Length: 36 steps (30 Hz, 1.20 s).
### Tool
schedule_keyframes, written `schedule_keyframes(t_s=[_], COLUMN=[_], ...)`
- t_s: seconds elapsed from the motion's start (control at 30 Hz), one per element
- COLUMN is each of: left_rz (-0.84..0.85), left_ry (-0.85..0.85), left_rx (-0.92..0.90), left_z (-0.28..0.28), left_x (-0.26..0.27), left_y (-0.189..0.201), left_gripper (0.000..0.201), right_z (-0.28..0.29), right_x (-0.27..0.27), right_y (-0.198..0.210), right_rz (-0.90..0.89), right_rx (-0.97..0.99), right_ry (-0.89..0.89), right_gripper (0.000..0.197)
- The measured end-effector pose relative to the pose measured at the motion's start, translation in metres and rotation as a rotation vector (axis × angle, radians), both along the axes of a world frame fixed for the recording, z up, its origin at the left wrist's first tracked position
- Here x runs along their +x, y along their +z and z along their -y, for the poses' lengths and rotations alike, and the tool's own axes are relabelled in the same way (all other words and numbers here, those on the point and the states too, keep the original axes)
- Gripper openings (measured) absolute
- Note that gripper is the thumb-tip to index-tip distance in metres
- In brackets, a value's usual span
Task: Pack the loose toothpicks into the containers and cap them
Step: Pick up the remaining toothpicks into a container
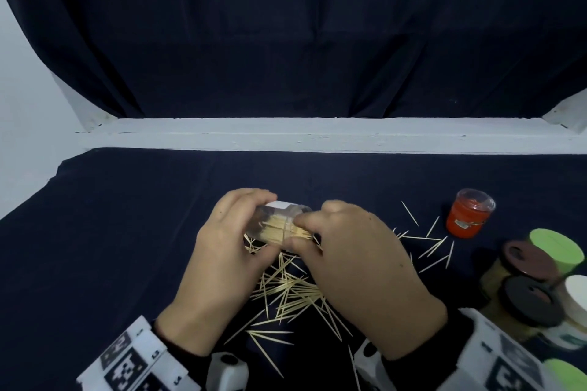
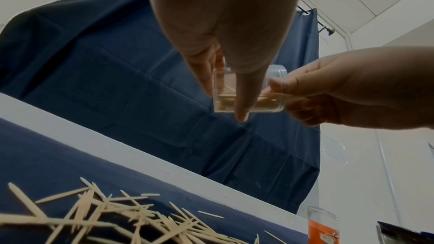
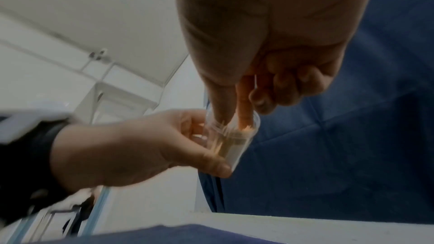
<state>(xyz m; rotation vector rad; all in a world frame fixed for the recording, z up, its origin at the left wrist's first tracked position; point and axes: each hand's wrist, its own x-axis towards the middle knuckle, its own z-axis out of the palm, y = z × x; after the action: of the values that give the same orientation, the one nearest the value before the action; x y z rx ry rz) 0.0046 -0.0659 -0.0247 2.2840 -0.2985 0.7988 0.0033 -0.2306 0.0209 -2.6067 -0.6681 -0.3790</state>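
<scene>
Above the counter (image 1: 127, 232), my left hand (image 1: 222, 251) grips the clear container (image 1: 279, 225); my right hand (image 1: 359, 260) pinches toothpicks (image 1: 298, 232) into it.

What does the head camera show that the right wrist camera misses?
Only the head view shows the loose toothpicks on the dark cloth, the red jar and the capped containers at right. Only the right wrist view shows the right hand's fingertips at the clear container's mouth. Both show the left hand gripping the clear container, and the right hand feeding toothpicks in.

Pale toothpicks (image 1: 286, 292) on navy cloth (image 1: 127, 232); red jar (image 1: 467, 216).
</scene>
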Motion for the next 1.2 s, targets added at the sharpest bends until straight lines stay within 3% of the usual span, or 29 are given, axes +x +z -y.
schedule_keyframes(t_s=[0.1,0.3,0.4,0.5,0.6,0.73,0.83,0.93,1.2], left_rz=[0.013,0.013,-0.028,-0.067,-0.129,-0.182,-0.216,-0.203,-0.194], left_ry=[-0.009,-0.007,0.016,0.044,0.088,0.142,0.150,0.152,0.145], left_rx=[0.009,0.020,0.017,0.026,0.007,-0.006,-0.014,0.018,0.090], left_z=[0.004,0.005,0.001,-0.009,-0.022,-0.036,-0.039,-0.039,-0.043], left_x=[-0.001,0.001,0.003,0.003,-0.002,-0.010,-0.011,-0.010,-0.011], left_y=[-0.002,-0.003,-0.003,-0.002,0.000,0.002,0.001,0.000,-0.003], left_gripper=[0.062,0.060,0.058,0.055,0.052,0.050,0.050,0.050,0.048], right_z=[-0.006,-0.004,0.003,0.023,0.052,0.072,0.068,0.053,0.036], right_x=[0.001,0.003,0.007,0.012,0.015,0.009,-0.004,-0.016,-0.008], right_y=[-0.007,-0.009,0.002,0.014,0.011,-0.021,-0.033,-0.037,-0.056], right_rz=[0.068,0.009,-0.132,-0.102,-0.166,-0.454,-0.561,-0.637,-0.713], right_rx=[0.048,0.186,0.306,0.389,0.221,-0.355,-0.555,-0.603,-0.431], right_ry=[-0.035,-0.004,0.051,0.030,-0.013,-0.101,-0.106,-0.086,-0.127], right_gripper=[0.021,0.017,0.017,0.009,0.005,0.041,0.059,0.070,0.031])
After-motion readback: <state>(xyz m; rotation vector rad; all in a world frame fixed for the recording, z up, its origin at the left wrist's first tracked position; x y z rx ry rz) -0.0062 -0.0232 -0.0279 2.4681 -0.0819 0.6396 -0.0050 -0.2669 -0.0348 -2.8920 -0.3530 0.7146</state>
